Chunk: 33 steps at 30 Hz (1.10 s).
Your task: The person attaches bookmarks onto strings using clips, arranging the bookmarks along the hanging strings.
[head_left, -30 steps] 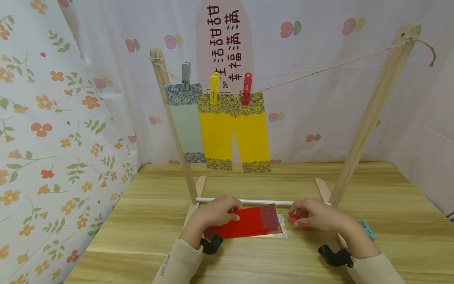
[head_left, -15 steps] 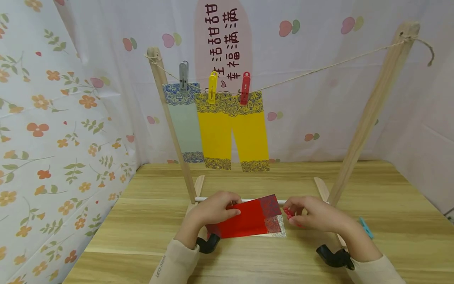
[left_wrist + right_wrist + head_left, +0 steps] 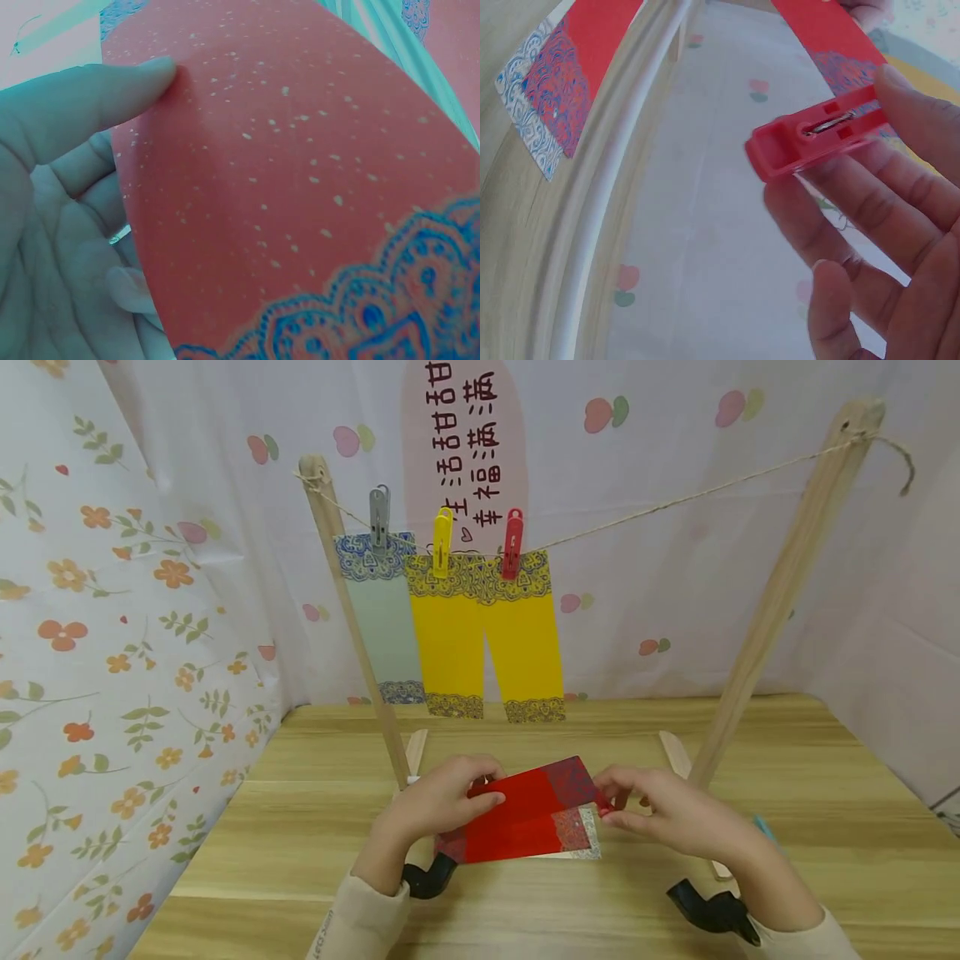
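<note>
In the head view my left hand (image 3: 442, 802) pinches a red paper strip (image 3: 528, 789) with a lace-patterned end, thumb on top and fingers behind. In the left wrist view the thumb (image 3: 127, 86) presses on the gold-flecked strip. A second red strip (image 3: 517, 842) lies beneath the raised one, over a pale patterned strip (image 3: 593, 837) that is mostly hidden. My right hand (image 3: 660, 802) pinches a red clothespin (image 3: 817, 135) between thumb and fingers. It is near the raised strip's patterned end; contact cannot be told.
Between two wooden posts (image 3: 787, 585) runs a string (image 3: 675, 503). Grey (image 3: 379, 522), yellow (image 3: 442, 543) and red (image 3: 512, 545) clothespins hold a pale green strip (image 3: 382, 627) and two yellow strips (image 3: 450, 643) on it. A teal clothespin (image 3: 765, 828) lies right, partly behind my hand.
My left hand has lifted the upper red strip, so the second red strip shows below. My right hand has brought the red clothespin leftward and up, closer to the strip's end.
</note>
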Tool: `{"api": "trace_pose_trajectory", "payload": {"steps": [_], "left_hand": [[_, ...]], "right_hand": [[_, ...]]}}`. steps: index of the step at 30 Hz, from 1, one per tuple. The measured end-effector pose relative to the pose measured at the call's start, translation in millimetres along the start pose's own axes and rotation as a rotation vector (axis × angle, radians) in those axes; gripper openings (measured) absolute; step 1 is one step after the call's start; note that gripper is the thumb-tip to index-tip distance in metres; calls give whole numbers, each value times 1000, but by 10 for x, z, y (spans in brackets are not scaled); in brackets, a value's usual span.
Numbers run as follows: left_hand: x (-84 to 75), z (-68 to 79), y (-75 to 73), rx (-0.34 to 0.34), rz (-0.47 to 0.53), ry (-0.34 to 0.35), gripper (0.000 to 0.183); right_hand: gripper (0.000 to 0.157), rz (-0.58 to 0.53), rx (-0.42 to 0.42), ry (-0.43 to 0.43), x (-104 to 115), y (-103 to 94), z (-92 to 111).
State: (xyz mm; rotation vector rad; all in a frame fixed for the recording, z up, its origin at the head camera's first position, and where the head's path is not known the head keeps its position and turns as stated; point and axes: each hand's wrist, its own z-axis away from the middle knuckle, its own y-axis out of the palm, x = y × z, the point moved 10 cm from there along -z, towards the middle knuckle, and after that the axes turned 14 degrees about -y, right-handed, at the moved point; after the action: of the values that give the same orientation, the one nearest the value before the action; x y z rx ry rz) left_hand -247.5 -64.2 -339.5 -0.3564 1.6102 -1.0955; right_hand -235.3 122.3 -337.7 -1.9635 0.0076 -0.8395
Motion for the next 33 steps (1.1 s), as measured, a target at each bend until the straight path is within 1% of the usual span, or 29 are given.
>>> {"api": "trace_pose_trajectory", "payload": {"steps": [3,6,10,15,19,22,24,27,29,33], "left_hand": [[-34,13,-39,-16,37,12,6],[-64,36,-75,-42,61,27,5],[-115,68,-151,-94,77,64,5],[-160,98,-245,-135,124,103,4],[-177,82,-313,-154,193,107,4],[-194,53,-354,-173,232,111,4],[-197,35,-382,-192,251,113,4],[-195,9,-439,-240,269,115,4],[-192,-12,-476,-275,276,116,5],[-227,-54,-534,-315,292,133,6]], "right_hand": [[26,21,-32,-16,57,-56,-11],[23,19,-105,-56,125,-121,-11],[29,27,-216,-105,215,-251,-1],[35,36,-306,-134,288,-402,17],[38,-27,-393,-179,310,-526,16],[37,-141,-464,-225,315,-608,15],[37,-189,-505,-239,315,-658,10],[35,-244,-561,-262,337,-747,-10],[35,-256,-599,-272,366,-812,-25],[35,-347,-691,-367,476,-943,-45]]}}
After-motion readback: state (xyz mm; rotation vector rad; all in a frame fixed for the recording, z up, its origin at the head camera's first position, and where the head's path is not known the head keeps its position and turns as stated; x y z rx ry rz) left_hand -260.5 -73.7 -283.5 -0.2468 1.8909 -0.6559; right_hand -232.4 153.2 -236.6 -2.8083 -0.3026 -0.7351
